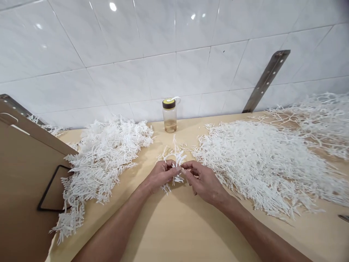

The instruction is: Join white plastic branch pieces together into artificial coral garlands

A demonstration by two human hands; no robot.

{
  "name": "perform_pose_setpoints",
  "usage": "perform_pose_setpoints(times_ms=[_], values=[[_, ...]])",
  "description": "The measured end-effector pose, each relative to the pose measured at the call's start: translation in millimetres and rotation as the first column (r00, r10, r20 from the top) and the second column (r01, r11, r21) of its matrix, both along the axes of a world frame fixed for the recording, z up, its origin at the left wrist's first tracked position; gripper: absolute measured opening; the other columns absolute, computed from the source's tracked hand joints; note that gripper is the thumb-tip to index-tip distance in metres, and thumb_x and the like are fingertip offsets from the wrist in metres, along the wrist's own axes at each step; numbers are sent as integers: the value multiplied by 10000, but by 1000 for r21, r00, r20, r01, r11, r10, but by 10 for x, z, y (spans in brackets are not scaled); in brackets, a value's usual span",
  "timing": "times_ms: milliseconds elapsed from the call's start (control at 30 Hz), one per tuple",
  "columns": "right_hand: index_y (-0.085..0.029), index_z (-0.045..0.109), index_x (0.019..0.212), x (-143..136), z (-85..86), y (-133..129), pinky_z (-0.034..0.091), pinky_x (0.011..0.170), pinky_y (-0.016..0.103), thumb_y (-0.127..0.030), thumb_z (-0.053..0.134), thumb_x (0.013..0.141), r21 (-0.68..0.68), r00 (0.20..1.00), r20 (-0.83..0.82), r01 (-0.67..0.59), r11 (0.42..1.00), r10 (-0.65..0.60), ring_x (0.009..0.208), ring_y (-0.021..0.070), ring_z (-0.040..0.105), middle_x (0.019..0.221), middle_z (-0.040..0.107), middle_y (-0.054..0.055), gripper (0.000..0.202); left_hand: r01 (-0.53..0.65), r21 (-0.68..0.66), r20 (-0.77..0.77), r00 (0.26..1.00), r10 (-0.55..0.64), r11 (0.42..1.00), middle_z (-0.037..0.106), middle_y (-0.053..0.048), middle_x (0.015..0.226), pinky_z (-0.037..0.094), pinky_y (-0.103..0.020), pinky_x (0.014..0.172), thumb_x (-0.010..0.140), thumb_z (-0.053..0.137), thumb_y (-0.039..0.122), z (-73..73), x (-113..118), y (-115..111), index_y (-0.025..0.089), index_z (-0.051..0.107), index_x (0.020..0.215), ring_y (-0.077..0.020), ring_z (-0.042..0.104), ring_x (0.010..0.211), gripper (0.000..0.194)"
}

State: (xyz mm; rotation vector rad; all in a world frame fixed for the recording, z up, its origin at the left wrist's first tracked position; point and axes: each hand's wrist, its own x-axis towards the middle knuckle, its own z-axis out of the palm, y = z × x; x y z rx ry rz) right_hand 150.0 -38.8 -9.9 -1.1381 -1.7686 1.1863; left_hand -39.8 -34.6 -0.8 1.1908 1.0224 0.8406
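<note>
In the middle of the table, a white branching plastic sprig (178, 157) is pinched in my left hand (163, 174), thumb against fingers. My right hand (201, 179) meets it from the other side, its thumb and forefinger closed together at the sprig's stem; the small bit between those fingertips is hard to make out. More white twigs spread above and below the fingers. To the right lies a broad heap of small white sprigs (261, 160). On the left is a tall pile of bushier white branched pieces (106, 153).
A clear bottle (170, 122) with a dark and yellow lid stands by the tiled wall. At the left edge is a cardboard box (24, 174) with a black wire frame (50, 189). A metal bracket (265, 82) leans up the wall; longer white branches (321, 120) lie far right.
</note>
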Motion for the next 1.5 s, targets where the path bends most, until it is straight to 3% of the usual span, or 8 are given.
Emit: perform_pose_setpoints(times_ms=[167, 300, 700, 1000, 1167, 1300, 1400, 1500], values=[[-204, 670, 938, 8, -62, 28, 446, 521, 259, -373, 558, 900, 61, 997, 33, 74, 995, -76, 559, 131, 561, 760, 677, 12, 206, -81, 12, -4, 997, 81, 997, 443, 84, 557, 224, -189, 419, 716, 782, 488, -42, 50, 9, 177, 557, 825, -30, 295, 415, 399], [-212, 675, 864, 55, -28, 43, 434, 577, 265, -308, 557, 888, 157, 985, 133, 86, 984, -107, 613, 143, 569, 692, 649, -11, 154, -126, 122, -57, 989, 134, 984, 493, 56, 615, 281, -186, 463, 714, 784, 479, -132, 75, 33, 168, 593, 826, -46, 375, 481, 382], [-197, 568, 875, 95, -33, 44, 434, 717, 295, -170, 458, 950, 426, 944, 309, -30, 904, -114, 775, 166, 587, 875, 631, 37, 136, 10, 188, -215, 976, 31, 982, 390, 55, 586, 232, -222, 501, 770, 701, 465, -76, 101, -7, 160, 538, 690, -78, 329, 537, 355], [-178, 571, 880, 10, -22, 77, 363, 600, 273, -96, 442, 949, 488, 783, 565, -63, 871, -260, 700, 164, 574, 864, 634, 55, 167, -60, 248, -373, 915, 152, 967, 330, 57, 558, 229, -238, 508, 802, 620, 517, -37, 213, -35, 189, 411, 605, -89, 299, 540, 436], [-150, 565, 896, 128, 24, 211, 339, 556, 277, -37, 380, 934, 509, 715, 518, 184, 841, -470, 620, 157, 533, 876, 620, 86, 220, -93, 205, -175, 976, 130, 974, 364, 59, 561, 257, -219, 498, 730, 699, 579, -70, 190, -70, 175, 480, 642, -77, 331, 518, 469], [-167, 576, 854, 349, 56, 298, 384, 632, 294, -103, 466, 901, 575, 726, 343, 339, 744, -596, 700, 183, 556, 870, 626, 78, 135, -179, 99, -67, 980, 186, 979, 365, 73, 531, 191, -203, 426, 687, 748, 581, -61, 187, -79, 170, 518, 662, -45, 275, 437, 472], [-160, 611, 897, 414, 72, 289, 415, 654, 305, -130, 484, 873, 621, 772, 206, 371, 690, -601, 659, 161, 551, 964, 642, 91, 132, -223, 47, -19, 974, 224, 974, 387, 74, 515, 161, -199, 390, 660, 773, 566, -37, 184, -80, 172, 518, 659, -39, 280, 403, 469], [-161, 643, 902, 348, 93, 215, 446, 662, 308, -211, 493, 897, 586, 849, 119, 359, 726, -516, 625, 148, 561, 957, 676, 87, 159, -245, 31, 0, 970, 245, 969, 416, 69, 508, 162, -192, 377, 646, 790, 546, -23, 183, -88, 171, 508, 638, -36, 306, 392, 470]])
